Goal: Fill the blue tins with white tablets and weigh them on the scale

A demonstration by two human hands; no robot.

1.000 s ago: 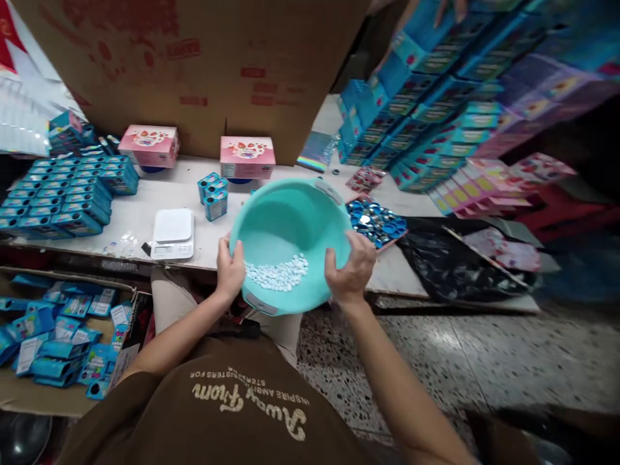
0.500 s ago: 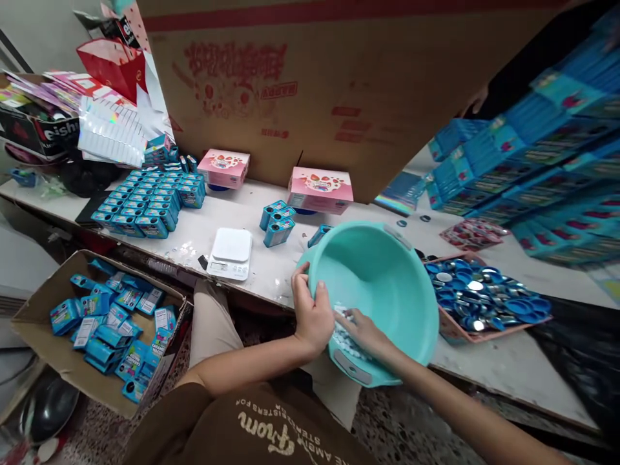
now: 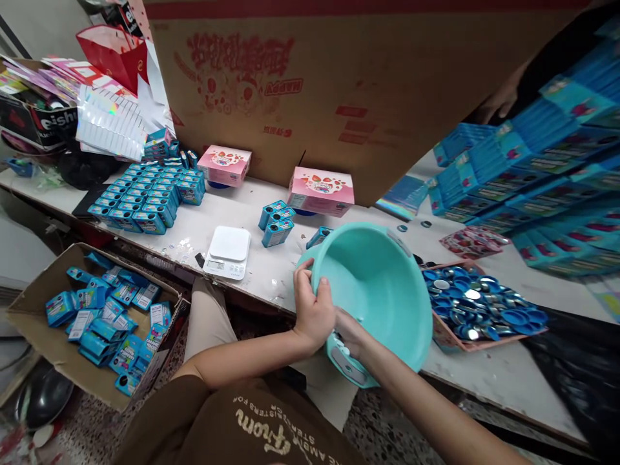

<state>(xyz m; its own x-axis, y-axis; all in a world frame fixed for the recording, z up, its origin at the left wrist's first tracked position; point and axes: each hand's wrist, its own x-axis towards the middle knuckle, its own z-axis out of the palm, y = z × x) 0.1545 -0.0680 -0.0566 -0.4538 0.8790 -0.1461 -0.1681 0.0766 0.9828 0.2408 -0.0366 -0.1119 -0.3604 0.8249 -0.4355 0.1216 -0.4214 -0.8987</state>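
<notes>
A turquoise plastic basin (image 3: 392, 297) leans tilted towards me at the table's front edge. My left hand (image 3: 314, 309) is closed on its left rim, thumb on the inside. My right hand (image 3: 352, 332) reaches down inside the basin, close by my left wrist. Its fingers are bent and mostly hidden, over small white pieces (image 3: 340, 345) gathered low on the near side. How many pieces the right hand holds, if any, I cannot make out.
A white digital scale (image 3: 227, 252) stands left of the basin, near several small blue boxes (image 3: 278, 232). More blue boxes fill a carton (image 3: 41, 329) below. A tray (image 3: 467, 349) of blue lids sits right. Behind rises a large cardboard box (image 3: 310, 84); another person's hand (image 3: 504, 100) shows beyond.
My right hand has drawn nearer to my left wrist, its fingers now mostly out of sight and covering more of the white pieces. The left hand keeps its grip on the rim.
</notes>
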